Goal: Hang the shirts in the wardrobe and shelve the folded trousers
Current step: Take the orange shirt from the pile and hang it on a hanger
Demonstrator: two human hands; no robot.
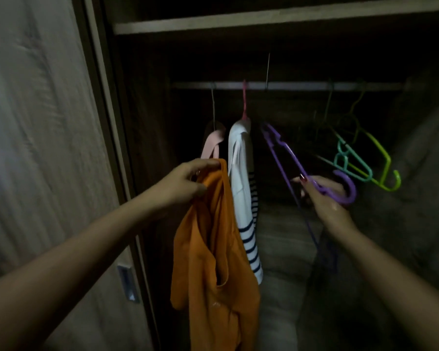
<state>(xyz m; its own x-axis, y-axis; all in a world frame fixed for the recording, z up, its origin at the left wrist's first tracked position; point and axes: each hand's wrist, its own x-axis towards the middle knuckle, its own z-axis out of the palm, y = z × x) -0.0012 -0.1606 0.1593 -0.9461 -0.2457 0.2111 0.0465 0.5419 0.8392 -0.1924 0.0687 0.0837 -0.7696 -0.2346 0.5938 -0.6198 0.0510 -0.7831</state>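
Left grip (188,181) was curled on the top edge of the orange shirt (213,249), thumb and fingers pinching the fabric. The shirt hung free from that pinch, down in front of the open wardrobe's left side, on no hanger. Its upper part lay just beside the striped shirt (241,186) and overlapped it in view; contact could not be told.

Right grip (327,198) was closed round the neck of the purple hanger (289,155), just by its hook. The hook pointed lower right, past the fingers. The hanger body ran up and left toward the rail (289,85) and was tilted, off the rail, with one arm running down past the wrist. The hanger carried no cloth. It was apart from the orange shirt, with the striped shirt between them.

On the rail: the striped shirt, white with dark bands, hung on a pink hanger (244,102). Left of it was a pale pink garment (213,143) on a wire hanger (213,105). Further right were a bare teal hanger (350,160) and a lime hanger (380,158), both tilted; too dark to tell how they hooked on.

A shelf (264,24) ran above the rail. The door (48,148) stood at left, with a recessed handle (128,282) low on its edge. The wardrobe interior was dim and the floor blurred.
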